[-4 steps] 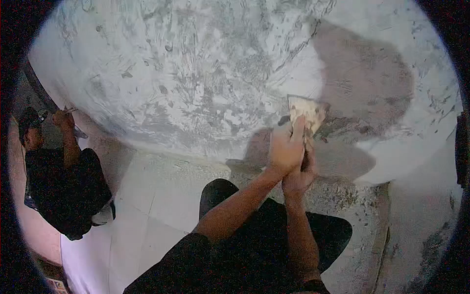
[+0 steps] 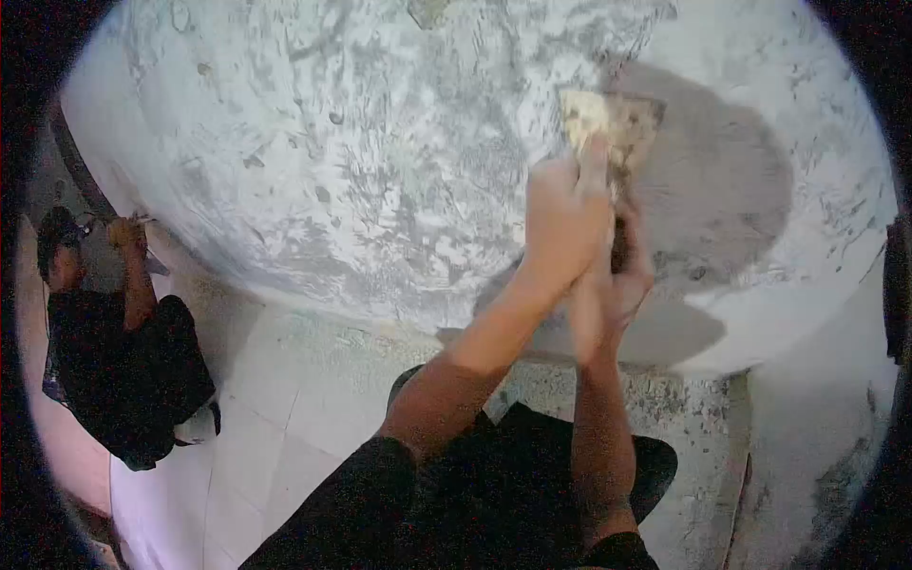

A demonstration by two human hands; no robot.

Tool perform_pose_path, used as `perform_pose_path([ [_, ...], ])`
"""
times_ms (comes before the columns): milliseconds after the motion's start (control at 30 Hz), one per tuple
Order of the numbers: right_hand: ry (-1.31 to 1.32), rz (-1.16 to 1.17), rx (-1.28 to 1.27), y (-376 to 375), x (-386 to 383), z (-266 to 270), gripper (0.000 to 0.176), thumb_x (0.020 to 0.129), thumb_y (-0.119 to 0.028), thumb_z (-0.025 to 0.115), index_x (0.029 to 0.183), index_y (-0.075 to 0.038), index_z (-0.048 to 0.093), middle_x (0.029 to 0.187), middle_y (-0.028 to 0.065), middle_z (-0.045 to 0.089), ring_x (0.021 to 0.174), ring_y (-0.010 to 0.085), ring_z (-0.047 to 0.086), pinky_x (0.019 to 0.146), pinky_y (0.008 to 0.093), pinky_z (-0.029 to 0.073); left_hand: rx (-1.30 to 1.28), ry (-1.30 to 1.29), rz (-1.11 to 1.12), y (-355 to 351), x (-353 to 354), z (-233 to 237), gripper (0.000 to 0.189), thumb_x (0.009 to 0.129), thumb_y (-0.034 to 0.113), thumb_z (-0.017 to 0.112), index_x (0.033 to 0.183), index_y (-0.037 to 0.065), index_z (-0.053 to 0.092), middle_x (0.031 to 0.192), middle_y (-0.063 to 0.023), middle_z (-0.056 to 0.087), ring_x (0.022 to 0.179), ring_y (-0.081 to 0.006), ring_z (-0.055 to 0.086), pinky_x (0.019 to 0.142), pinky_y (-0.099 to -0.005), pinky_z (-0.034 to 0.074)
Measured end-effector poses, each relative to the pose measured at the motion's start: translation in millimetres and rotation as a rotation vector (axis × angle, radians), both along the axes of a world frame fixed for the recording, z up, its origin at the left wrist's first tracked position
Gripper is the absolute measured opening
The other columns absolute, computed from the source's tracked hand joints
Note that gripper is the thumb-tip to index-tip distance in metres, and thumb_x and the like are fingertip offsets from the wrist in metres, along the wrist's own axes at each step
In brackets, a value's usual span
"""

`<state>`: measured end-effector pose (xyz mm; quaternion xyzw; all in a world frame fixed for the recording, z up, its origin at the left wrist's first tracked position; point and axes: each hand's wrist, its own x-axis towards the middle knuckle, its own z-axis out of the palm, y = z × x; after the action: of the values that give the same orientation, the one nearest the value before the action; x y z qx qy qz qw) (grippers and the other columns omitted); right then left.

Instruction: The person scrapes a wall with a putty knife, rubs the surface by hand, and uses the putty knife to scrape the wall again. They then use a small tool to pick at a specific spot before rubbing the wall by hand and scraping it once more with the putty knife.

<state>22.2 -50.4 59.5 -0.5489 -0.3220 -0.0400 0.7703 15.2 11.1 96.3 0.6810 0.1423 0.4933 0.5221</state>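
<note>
- Nearest the camera, the person's black-clad legs (image 2: 532, 484) are folded low above the floor, and both bare forearms rise from them towards the wall.
- The left hand (image 2: 562, 217) is uppermost, its arm stretched up and forward. Its fingers (image 2: 596, 157) are closed around the top of the tool, and one is laid out straight onto the blade.
- The right hand (image 2: 622, 277) sits just below and behind the left one, touching it. Its fingers are wrapped tight round the dark handle, which is mostly hidden.
- The flat, wide-bladed metal scraper smeared with pale plaster (image 2: 613, 119) is held in both hands. Its blade lies against the wall, at the left edge of the darker patch.
- The rough, mottled grey-and-white plastered wall (image 2: 380, 152) fills the upper view, scored and flecked all over.
- The smooth, darker grey patch (image 2: 722, 180) lies to the right of the blade.
- A band of coarse bare cement (image 2: 684, 385) runs along the foot of the wall.
- The pale tiled floor (image 2: 285, 418) spreads out to the left.
- Well apart on the far left, a co-worker in dark clothes (image 2: 119, 366) crouches with one hand (image 2: 123, 231) raised to the wall.
</note>
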Motion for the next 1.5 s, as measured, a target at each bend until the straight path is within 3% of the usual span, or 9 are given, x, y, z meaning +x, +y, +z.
perform_pose_path([
  [133, -0.014, -0.014, 0.107, 9.8, -2.2, -25.1, 0.032, 0.087, -0.013, 0.043, 0.113, 0.007, 0.046, 0.111, 0.0145, 0.052, 0.101, 0.0187, 0.049, 0.085, 0.0273, 0.038, 0.231, -0.017, 0.135, 3.6, -2.2, -10.3, 0.038, 0.087, 0.028, 0.045, 0.068, -0.004, 0.055, 0.05, -0.0078, 0.05, 0.048, -0.0138, 0.047, 0.047, -0.0318, 0.037],
  [400, 0.077, 0.171, 0.042, -11.6, -24.8, -137.6, 0.036, 0.089, -0.019, 0.044, 0.118, 0.003, 0.041, 0.111, 0.0104, 0.049, 0.093, 0.0177, 0.05, 0.081, 0.0282, 0.041, -0.147, 0.32, -0.027, -16.8, -36.8, -92.6, 0.042, 0.09, 0.031, 0.039, 0.07, -0.002, 0.056, 0.062, -0.0121, 0.06, 0.054, -0.0182, 0.056, 0.053, -0.0307, 0.045],
  [467, 0.202, 0.17, 0.183, -12.8, -23.0, -135.3, 0.028, 0.087, -0.024, 0.052, 0.101, -0.001, 0.048, 0.077, 0.0002, 0.052, 0.061, 0.0069, 0.048, 0.052, 0.02, 0.04, -0.031, 0.345, -0.068, -16.9, -42.8, -83.2, 0.042, 0.091, 0.029, 0.038, 0.072, -0.004, 0.055, 0.062, -0.0136, 0.059, 0.054, -0.0196, 0.056, 0.054, -0.0306, 0.045],
  [600, 0.223, 0.092, 0.062, -50.5, -17.2, -144.8, 0.022, 0.088, -0.022, 0.049, 0.099, -0.003, 0.049, 0.063, -0.0015, 0.046, 0.048, 0.003, 0.039, 0.038, 0.0199, 0.032, 0.156, 0.247, -0.169, -17.1, -62.3, -80.2, 0.035, 0.089, 0.029, 0.04, 0.085, -0.003, 0.054, 0.065, -0.0173, 0.053, 0.056, -0.0254, 0.051, 0.056, -0.035, 0.041],
  [667, 0.263, 0.052, -0.013, -80.0, -21.1, -172.8, 0.023, 0.089, -0.019, 0.046, 0.101, 0.0, 0.048, 0.059, -0.0012, 0.044, 0.044, 0.0039, 0.036, 0.038, 0.0202, 0.03, 0.17, 0.222, -0.071, -10.8, -77.9, -62.5, 0.04, 0.091, 0.029, 0.036, 0.105, -0.006, 0.051, 0.102, -0.0239, 0.056, 0.097, -0.0313, 0.055, 0.082, -0.0378, 0.042],
  [733, 0.25, -0.046, -0.189, -107.7, -18.1, -228.3, 0.026, 0.089, -0.019, 0.044, 0.102, 0.004, 0.049, 0.059, -0.0003, 0.045, 0.045, 0.0051, 0.037, 0.042, 0.0193, 0.03, 0.557, -0.045, 0.264, 25.0, -75.1, -57.0, 0.04, 0.089, 0.024, 0.038, 0.116, -0.006, 0.043, 0.128, -0.0251, 0.034, 0.122, -0.0369, 0.031, 0.096, -0.0424, 0.031],
  [900, 0.227, -0.135, -0.264, -151.6, -48.2, -308.7, 0.033, 0.087, -0.023, 0.048, 0.106, 0.004, 0.05, 0.089, 0.0092, 0.056, 0.063, 0.0105, 0.047, 0.053, 0.023, 0.04, 0.831, 0.038, 0.804, 108.5, -90.0, -15.4, 0.054, 0.087, 0.025, 0.039, 0.129, -0.005, 0.026, 0.138, -0.0259, 0.013, 0.128, -0.041, 0.008, 0.101, -0.0532, 0.01],
  [1000, 0.414, -0.1, -0.295, -150.3, -78.4, -290.3, 0.033, 0.089, -0.02, 0.046, 0.113, 0.003, 0.043, 0.064, -0.0005, 0.043, 0.051, 0.0051, 0.035, 0.044, 0.0213, 0.031, 0.916, 0.294, 0.847, 140.5, -105.8, -21.3, 0.061, 0.086, 0.024, 0.038, 0.133, -0.006, 0.012, 0.139, -0.0255, 0.004, 0.129, -0.0414, 0.002, 0.102, -0.0515, 0.0],
  [1500, 0.194, -0.085, -0.435, -142.6, -90.6, -256.9, 0.034, 0.089, -0.02, 0.046, 0.115, 0.002, 0.046, 0.072, 0.0031, 0.049, 0.056, 0.0067, 0.04, 0.046, 0.0217, 0.032, 0.766, 0.238, 0.894, 189.6, -145.3, -51.1, 0.068, 0.085, 0.033, 0.039, 0.132, -0.008, 0.012, 0.138, -0.0286, 0.005, 0.128, -0.0441, 0.003, 0.101, -0.0523, 0.001],
])
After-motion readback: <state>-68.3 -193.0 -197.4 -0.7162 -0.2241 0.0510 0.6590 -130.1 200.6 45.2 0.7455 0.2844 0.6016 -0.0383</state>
